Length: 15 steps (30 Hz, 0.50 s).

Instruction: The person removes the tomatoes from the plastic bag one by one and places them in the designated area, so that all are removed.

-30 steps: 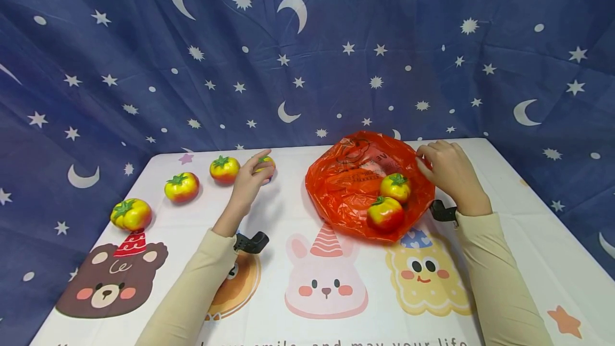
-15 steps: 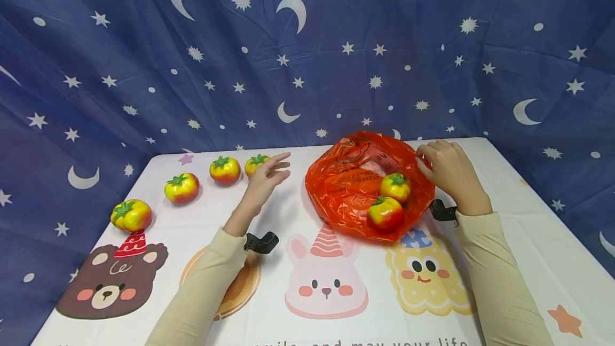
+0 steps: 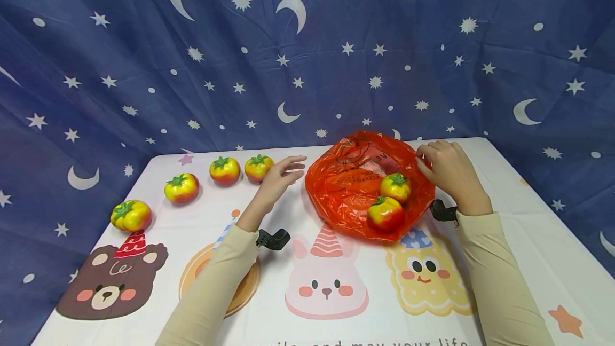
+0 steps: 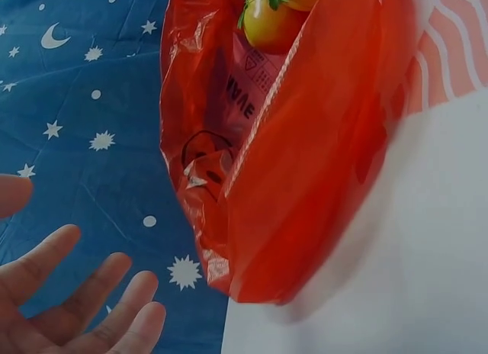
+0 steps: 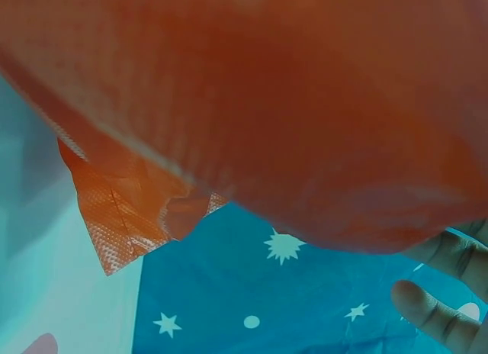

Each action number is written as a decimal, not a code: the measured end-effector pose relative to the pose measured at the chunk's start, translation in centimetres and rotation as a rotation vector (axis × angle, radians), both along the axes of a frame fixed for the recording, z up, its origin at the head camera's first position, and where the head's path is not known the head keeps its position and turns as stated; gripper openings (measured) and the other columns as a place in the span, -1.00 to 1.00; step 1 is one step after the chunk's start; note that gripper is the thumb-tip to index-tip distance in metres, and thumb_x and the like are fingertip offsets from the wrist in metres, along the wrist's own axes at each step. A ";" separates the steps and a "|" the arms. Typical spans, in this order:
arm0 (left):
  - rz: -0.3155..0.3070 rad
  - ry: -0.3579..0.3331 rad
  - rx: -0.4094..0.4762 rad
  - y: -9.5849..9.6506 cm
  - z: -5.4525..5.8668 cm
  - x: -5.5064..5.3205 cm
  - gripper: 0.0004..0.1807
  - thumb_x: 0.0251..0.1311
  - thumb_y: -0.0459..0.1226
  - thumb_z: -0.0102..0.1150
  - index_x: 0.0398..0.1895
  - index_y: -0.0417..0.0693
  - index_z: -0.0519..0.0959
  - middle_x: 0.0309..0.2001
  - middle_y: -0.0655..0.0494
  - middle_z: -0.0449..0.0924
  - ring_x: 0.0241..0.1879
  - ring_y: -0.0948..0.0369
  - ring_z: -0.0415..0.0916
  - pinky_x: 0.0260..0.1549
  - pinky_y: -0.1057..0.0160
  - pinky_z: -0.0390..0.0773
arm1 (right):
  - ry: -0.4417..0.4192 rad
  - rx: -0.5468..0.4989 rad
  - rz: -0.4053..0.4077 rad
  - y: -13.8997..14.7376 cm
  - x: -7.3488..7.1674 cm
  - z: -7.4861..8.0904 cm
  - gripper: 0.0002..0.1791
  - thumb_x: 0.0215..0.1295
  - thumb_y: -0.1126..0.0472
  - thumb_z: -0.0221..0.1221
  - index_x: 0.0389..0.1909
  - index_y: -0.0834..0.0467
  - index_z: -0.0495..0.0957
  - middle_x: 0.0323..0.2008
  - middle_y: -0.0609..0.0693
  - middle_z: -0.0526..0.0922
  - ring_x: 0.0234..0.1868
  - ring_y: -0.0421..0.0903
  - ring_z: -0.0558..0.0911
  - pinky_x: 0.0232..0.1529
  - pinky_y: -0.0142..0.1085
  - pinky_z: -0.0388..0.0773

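Note:
A red plastic bag (image 3: 336, 196) lies on the table with its mouth spread wide. Two yellow-red tomatoes, the back one (image 3: 395, 187) and the front one (image 3: 385, 214), sit in it. My right hand (image 3: 449, 172) grips the bag's right edge with curled fingers; the bag's film hides part of that hand in the right wrist view. My left hand (image 3: 276, 183) holds nothing, fingers spread, between the bag and the nearest loose tomato (image 3: 258, 167). In the left wrist view, the left fingers (image 4: 107, 281) stand apart from the bag (image 4: 313, 163).
More tomatoes form a curved row on the left: one at the back (image 3: 225, 170), one midway (image 3: 182, 188) and one nearer the front (image 3: 131, 215). A white cloth with printed cartoon faces covers the table (image 3: 274, 303). Behind hangs a blue curtain (image 3: 326, 89) with moons and stars.
My left hand has moved right, from over the rightmost loose tomato toward the bag, uncovering that tomato. My right hand and the bag have stayed put.

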<state>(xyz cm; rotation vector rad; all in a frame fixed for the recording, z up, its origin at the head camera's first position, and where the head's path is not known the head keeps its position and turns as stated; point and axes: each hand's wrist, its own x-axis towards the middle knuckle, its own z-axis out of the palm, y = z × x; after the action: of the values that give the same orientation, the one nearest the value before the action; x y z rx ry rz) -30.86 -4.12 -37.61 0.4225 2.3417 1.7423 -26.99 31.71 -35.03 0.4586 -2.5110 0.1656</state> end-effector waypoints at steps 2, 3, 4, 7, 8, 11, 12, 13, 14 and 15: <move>-0.011 -0.010 -0.006 0.3 -0.1 -0.1 -0.54 0.30 -0.26 0.00 0.27 -0.09 0.37 0.23 -0.19 0.41 0.21 -0.07 0.41 0.23 -0.05 0.40 | 0.003 0.002 0.001 0.0 0.0 0.0 -0.85 -0.02 0.35 0.33 -0.40 0.30 0.61 -0.47 0.23 0.67 -0.35 0.17 0.56 -0.23 0.10 0.54; -0.020 -0.016 -0.004 0.5 -0.1 -0.2 -0.54 0.30 -0.26 0.00 0.27 -0.10 0.36 0.23 -0.20 0.41 0.20 -0.07 0.41 0.23 -0.05 0.40 | 0.004 0.003 0.002 0.0 0.0 -0.1 -0.85 -0.02 0.35 0.33 -0.40 0.30 0.61 -0.47 0.23 0.67 -0.36 0.17 0.56 -0.23 0.10 0.54; -0.031 -0.026 -0.001 0.7 -0.1 -0.3 -0.53 0.30 -0.26 -0.01 0.28 -0.11 0.36 0.23 -0.22 0.41 0.21 -0.08 0.40 0.23 -0.06 0.39 | 0.006 0.004 0.002 0.0 0.0 -0.1 -0.85 -0.02 0.35 0.33 -0.39 0.30 0.61 -0.47 0.23 0.66 -0.36 0.16 0.56 -0.24 0.09 0.54; -0.073 -0.066 0.016 1.2 -0.2 -0.5 -0.52 0.31 -0.25 -0.03 0.29 -0.15 0.33 0.24 -0.26 0.39 0.22 -0.10 0.38 0.24 -0.09 0.37 | 0.005 0.004 0.001 0.0 -0.1 -0.1 -0.85 -0.02 0.35 0.33 -0.39 0.31 0.61 -0.47 0.23 0.66 -0.36 0.16 0.56 -0.23 0.10 0.55; -0.087 -0.083 0.018 1.4 -0.2 -0.6 -0.51 0.31 -0.23 -0.03 0.29 -0.15 0.33 0.24 -0.25 0.38 0.22 -0.10 0.37 0.24 -0.09 0.37 | 0.004 0.005 0.001 0.0 -0.1 -0.1 -0.85 -0.02 0.35 0.33 -0.39 0.31 0.61 -0.47 0.23 0.66 -0.36 0.16 0.56 -0.22 0.10 0.55; -0.121 -0.130 0.013 1.9 -0.1 -0.8 -0.50 0.32 -0.21 -0.04 0.30 -0.17 0.31 0.26 -0.24 0.37 0.22 -0.11 0.37 0.25 -0.08 0.37 | 0.001 0.005 0.000 0.0 0.0 -0.1 -0.84 -0.02 0.35 0.33 -0.39 0.31 0.61 -0.46 0.23 0.67 -0.35 0.17 0.56 -0.22 0.10 0.54; -0.128 -0.144 0.008 2.1 0.0 -0.9 -0.50 0.32 -0.20 -0.04 0.30 -0.17 0.31 0.27 -0.23 0.36 0.21 -0.12 0.37 0.24 -0.07 0.38 | -0.001 0.005 -0.001 0.0 0.0 0.0 -0.84 -0.01 0.35 0.33 -0.38 0.31 0.61 -0.46 0.23 0.67 -0.34 0.17 0.56 -0.21 0.10 0.54; -0.132 -0.158 0.004 2.3 0.0 -0.9 -0.50 0.31 -0.20 -0.04 0.30 -0.16 0.31 0.28 -0.21 0.35 0.21 -0.12 0.38 0.24 -0.06 0.38 | -0.001 0.006 -0.002 0.0 0.0 0.0 -0.84 -0.01 0.35 0.33 -0.38 0.31 0.61 -0.45 0.23 0.67 -0.34 0.17 0.56 -0.21 0.10 0.54; -0.135 -0.173 0.000 2.5 0.0 -1.0 -0.50 0.31 -0.21 -0.03 0.30 -0.16 0.31 0.29 -0.21 0.34 0.21 -0.12 0.38 0.24 -0.05 0.39 | -0.002 0.005 -0.002 0.0 0.0 0.0 -0.84 -0.01 0.35 0.33 -0.38 0.31 0.61 -0.45 0.23 0.67 -0.34 0.17 0.56 -0.21 0.10 0.54; -0.137 -0.186 -0.004 2.8 0.1 -1.1 -0.50 0.31 -0.21 -0.03 0.29 -0.16 0.32 0.29 -0.20 0.34 0.21 -0.12 0.38 0.24 -0.03 0.39 | -0.002 0.006 -0.003 0.0 0.0 0.0 -0.84 -0.01 0.35 0.33 -0.38 0.31 0.61 -0.45 0.23 0.67 -0.34 0.17 0.56 -0.21 0.10 0.54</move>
<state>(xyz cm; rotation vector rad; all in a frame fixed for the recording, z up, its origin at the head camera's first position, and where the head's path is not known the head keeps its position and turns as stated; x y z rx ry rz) -31.94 -1.35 -37.53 0.3920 2.1351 1.6382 -27.03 31.72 -35.07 0.4572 -2.5148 0.1576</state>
